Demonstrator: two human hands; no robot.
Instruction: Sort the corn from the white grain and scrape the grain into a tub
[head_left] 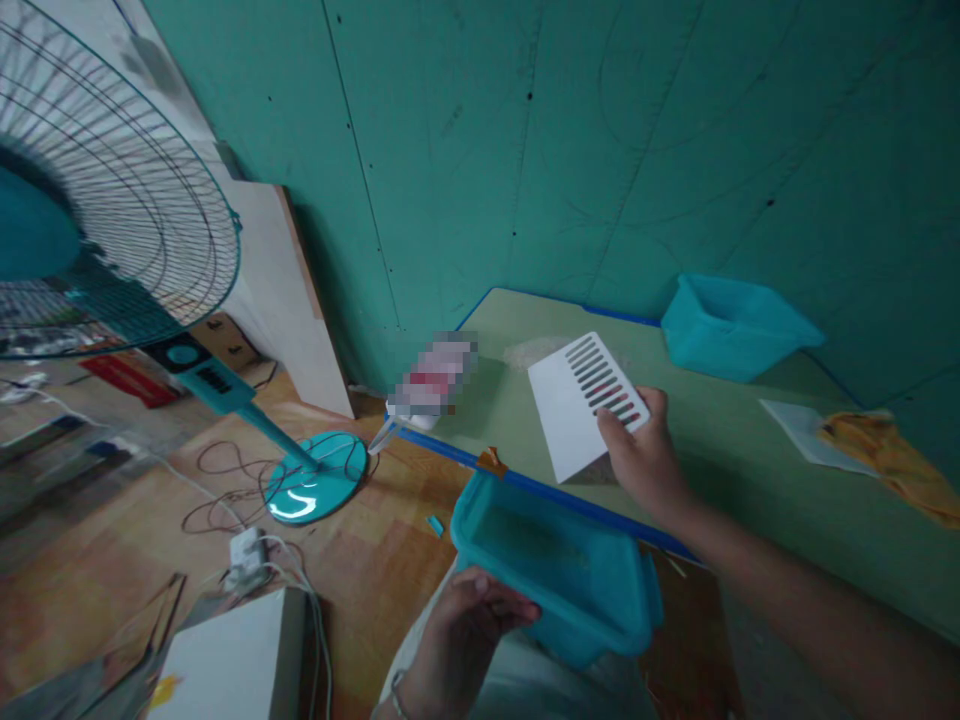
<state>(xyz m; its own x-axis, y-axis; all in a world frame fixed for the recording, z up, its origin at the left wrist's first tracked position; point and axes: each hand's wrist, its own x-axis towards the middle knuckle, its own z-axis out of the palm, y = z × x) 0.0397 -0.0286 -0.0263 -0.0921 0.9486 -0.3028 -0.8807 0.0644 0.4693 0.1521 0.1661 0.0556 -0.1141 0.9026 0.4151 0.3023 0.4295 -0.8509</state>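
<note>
My right hand (645, 455) is closed on a white slotted plastic scraper (585, 400), held tilted over the near edge of the green table (750, 470). My left hand (469, 625) grips the near rim of a teal plastic tub (555, 570), held just below and in front of the table's blue-taped edge. The scraper's lower edge sits right above the tub's far rim. A faint pale patch, perhaps grains or powder (536, 350), lies on the table beyond the scraper.
A second teal tub (731, 325) stands at the table's back by the green wall. An orange cloth (889, 455) on white paper lies at the right. A teal pedestal fan (112, 230), cables and a white box (240, 655) occupy the wooden floor at left.
</note>
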